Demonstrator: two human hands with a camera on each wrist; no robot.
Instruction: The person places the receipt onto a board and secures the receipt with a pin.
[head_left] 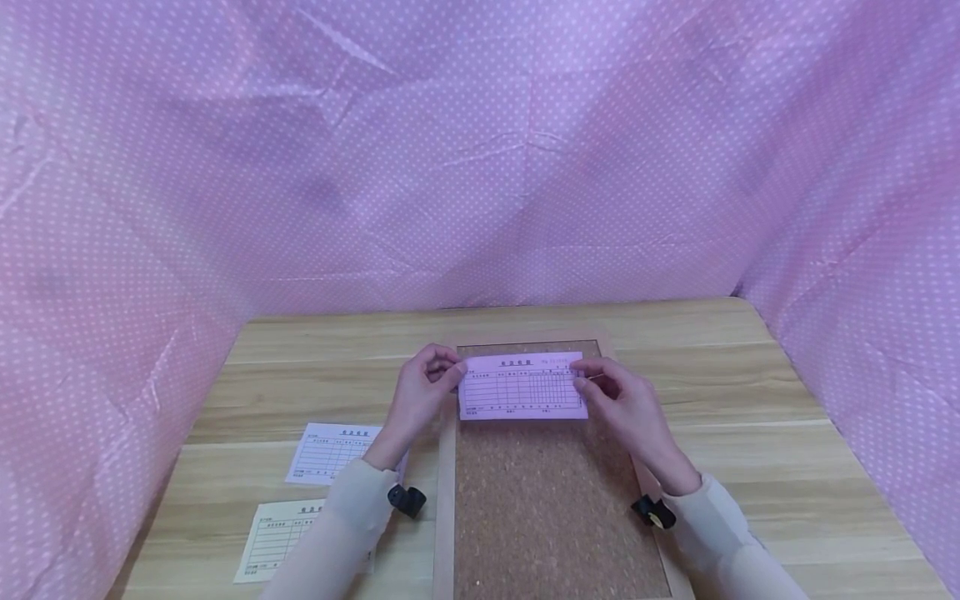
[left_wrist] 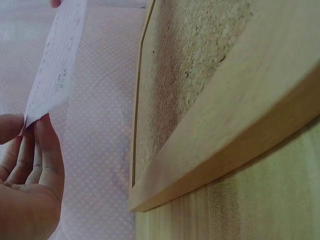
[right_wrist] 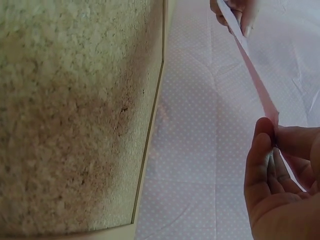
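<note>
Head view: pink slip (head_left: pixel 522 387) over corkboard (head_left: pixel 555 508), left sleeve (head_left: pixel 363 498) across paler slips (head_left: pixel 330 454).

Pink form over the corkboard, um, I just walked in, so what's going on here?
A person is holding a pink form with both hands, the left hand pinching one end and the right hand the other. It is held up off the framed corkboard, over the board's far end. A whitish form and a cream form lie on the wooden table to the board's left, both partly hidden by the left arm.
</note>
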